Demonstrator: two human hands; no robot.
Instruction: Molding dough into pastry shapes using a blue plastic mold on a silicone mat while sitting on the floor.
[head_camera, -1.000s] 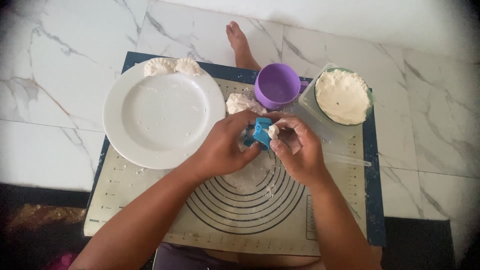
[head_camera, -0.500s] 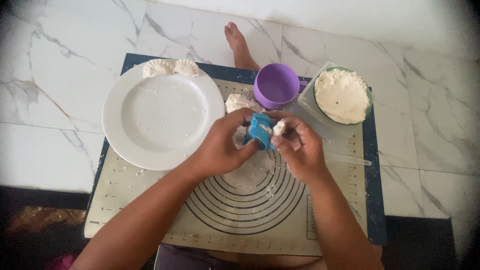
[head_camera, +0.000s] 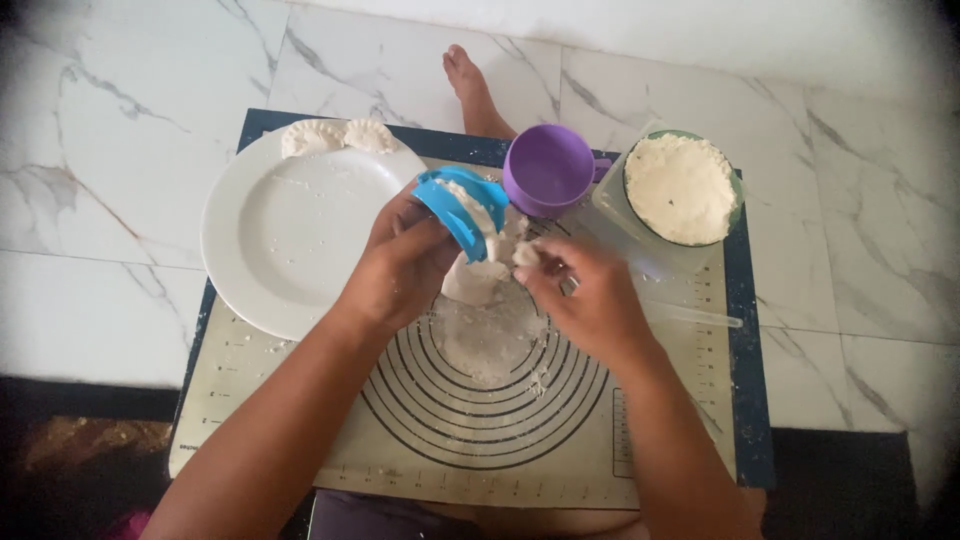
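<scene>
L hand (head_camera: 400, 262) gripped a blue press (head_camera: 462, 207) w/ dough inside, held above the mat (head_camera: 640, 440), just left of the purple cup (head_camera: 548, 170). R hand (head_camera: 590, 295) pinched a small dough bit (head_camera: 526, 254) btwn thumb & fingers, right beside the press. More dough (head_camera: 478, 280) lay under the hands on the floured mat centre. White plate (head_camera: 290, 230) sat to the left, w/ two dumplings (head_camera: 338, 136) on its far rim. Flour tub (head_camera: 680, 190) stood at right, near the cup.
</scene>
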